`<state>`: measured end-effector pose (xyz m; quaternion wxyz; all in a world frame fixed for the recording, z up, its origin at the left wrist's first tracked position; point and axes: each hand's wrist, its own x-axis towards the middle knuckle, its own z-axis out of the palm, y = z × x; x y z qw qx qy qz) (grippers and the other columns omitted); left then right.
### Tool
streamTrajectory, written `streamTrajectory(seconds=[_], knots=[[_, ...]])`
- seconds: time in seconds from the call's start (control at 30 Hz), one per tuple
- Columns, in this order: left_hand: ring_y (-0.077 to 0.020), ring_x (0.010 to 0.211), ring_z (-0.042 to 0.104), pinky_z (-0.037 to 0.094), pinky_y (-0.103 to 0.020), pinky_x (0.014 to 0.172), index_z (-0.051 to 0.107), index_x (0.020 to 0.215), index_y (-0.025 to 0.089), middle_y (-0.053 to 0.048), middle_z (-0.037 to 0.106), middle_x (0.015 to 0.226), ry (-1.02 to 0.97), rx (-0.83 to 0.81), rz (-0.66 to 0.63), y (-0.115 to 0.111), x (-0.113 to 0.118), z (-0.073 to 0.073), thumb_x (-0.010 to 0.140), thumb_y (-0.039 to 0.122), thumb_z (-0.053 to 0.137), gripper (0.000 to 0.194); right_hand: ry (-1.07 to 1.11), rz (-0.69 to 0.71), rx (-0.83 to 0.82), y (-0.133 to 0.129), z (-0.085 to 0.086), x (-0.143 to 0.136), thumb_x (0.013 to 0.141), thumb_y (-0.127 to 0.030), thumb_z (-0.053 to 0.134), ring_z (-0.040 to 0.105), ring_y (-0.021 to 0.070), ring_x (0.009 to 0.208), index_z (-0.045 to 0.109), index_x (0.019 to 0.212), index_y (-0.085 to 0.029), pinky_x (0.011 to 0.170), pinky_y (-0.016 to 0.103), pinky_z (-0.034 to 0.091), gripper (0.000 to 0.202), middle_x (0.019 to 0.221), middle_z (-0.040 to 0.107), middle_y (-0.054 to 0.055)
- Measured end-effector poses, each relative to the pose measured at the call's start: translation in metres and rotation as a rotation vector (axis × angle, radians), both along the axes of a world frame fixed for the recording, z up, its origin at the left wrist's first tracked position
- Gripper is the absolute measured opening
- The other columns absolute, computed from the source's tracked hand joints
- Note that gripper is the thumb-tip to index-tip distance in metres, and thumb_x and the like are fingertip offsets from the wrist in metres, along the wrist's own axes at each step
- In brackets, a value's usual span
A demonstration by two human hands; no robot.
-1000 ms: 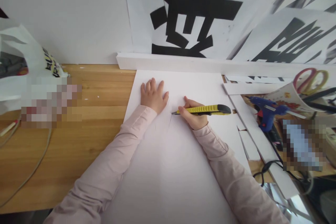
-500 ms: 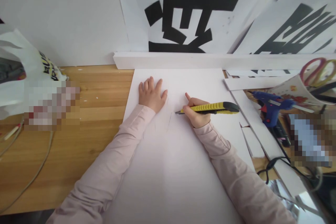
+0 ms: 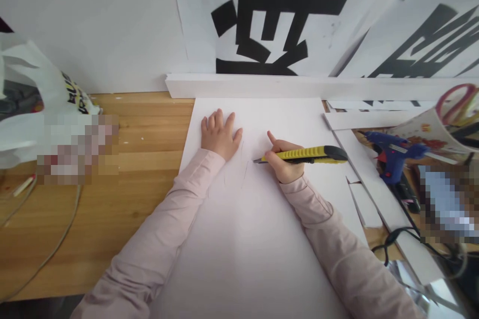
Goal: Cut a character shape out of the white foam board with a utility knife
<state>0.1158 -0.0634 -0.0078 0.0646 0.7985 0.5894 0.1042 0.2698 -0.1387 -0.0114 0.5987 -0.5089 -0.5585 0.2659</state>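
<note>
A large white sheet (image 3: 254,239) lies on the wooden table, with a few thin lines or cuts near its middle. My left hand (image 3: 220,135) rests flat on the sheet's upper left part, fingers spread and holding nothing. To its right, my right hand (image 3: 286,162) is closed around a yellow and black utility knife (image 3: 318,153). The knife's blade points left, its tip close to one of the thin lines. Whether the tip touches the sheet I cannot tell.
A white strip (image 3: 262,85) runs along the table's back. At right are a blue glue gun (image 3: 394,152), a patterned cup (image 3: 430,127) with scissors (image 3: 454,102), black cables and white offcuts (image 3: 366,204). A plastic bag (image 3: 26,129) and cord (image 3: 71,224) lie left on the wooden table (image 3: 142,179).
The whole view has shifted slightly, so everything appears a little further right. Both hands keep about the same place on the sheet, the right still gripping the utility knife.
</note>
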Motion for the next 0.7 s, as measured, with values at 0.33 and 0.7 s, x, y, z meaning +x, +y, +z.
streamTrajectory(seconds=[0.33, 0.7], knots=[[-0.0324, 0.147, 0.032, 0.018, -0.053, 0.123, 0.044, 0.150, 0.020, -0.019, 0.034, 0.160, -0.010, 0.000, -0.001, -0.0016, 0.0006, -0.0020, 0.099, 0.042, 0.039, 0.057, 0.092, -0.072, 0.056, -0.0062, -0.0004, 0.0050, 0.078, -0.032, 0.069, 0.028, 0.0058, 0.038, 0.044, 0.049, -0.023, 0.114, 0.052, 0.047, 0.040, 0.040, 0.039, -0.012], [-0.0341, 0.146, 0.033, 0.020, -0.054, 0.122, 0.046, 0.148, 0.017, -0.020, 0.036, 0.158, -0.024, 0.034, -0.013, -0.0011, 0.0002, -0.0045, 0.098, 0.042, 0.039, 0.056, -0.007, 0.073, -0.180, -0.0041, 0.0031, 0.0020, 0.077, -0.045, 0.074, 0.034, 0.0075, 0.036, 0.048, 0.051, -0.025, 0.120, 0.054, 0.037, 0.042, 0.038, 0.045, -0.011]])
